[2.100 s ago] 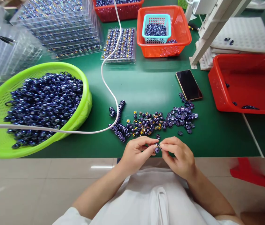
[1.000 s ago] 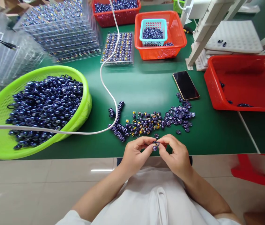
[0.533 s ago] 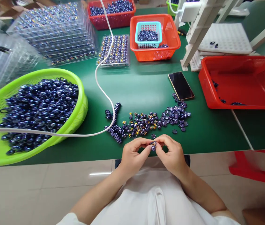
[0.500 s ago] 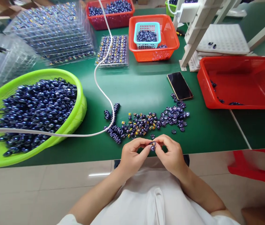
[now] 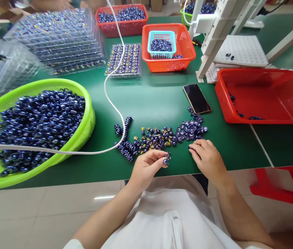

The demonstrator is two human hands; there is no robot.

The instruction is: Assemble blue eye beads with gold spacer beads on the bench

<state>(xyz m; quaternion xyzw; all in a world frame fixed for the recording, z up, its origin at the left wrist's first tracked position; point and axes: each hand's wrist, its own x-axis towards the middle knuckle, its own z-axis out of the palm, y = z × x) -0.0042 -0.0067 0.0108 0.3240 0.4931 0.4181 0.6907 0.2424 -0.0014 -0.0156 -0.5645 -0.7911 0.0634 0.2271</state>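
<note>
Between the thumb and fingers of my left hand point(image 5: 148, 169) is a small dark-blue beaded loop point(image 5: 165, 161), its shiny round bead facing me; the fingers partly cover it. My right hand point(image 5: 210, 160) is apart from it, at the table, with fingertips pinched on a single dark oval cap point(image 5: 190, 147). Just beyond that hand lies a pile of similar dark caps point(image 5: 190, 129). Dark beads with gold-coloured bits point(image 5: 159, 136) are spread beyond my left hand. Stacked rows of dark coiled rings point(image 5: 127, 148) lie to their left.
A green basket point(image 5: 91, 110) full of dark looped pieces stands left, crossed by a white cable point(image 5: 110, 90). A phone point(image 5: 197, 98) and a red tray point(image 5: 265, 121) are at right. Behind are clear bead trays point(image 5: 124, 60), an orange basket point(image 5: 167, 65) and a white metal post point(image 5: 208, 52).
My right hand has let go of the beaded loop and moved right and forward to the lone cap. My left hand keeps the loop. The view has tilted slightly.
</note>
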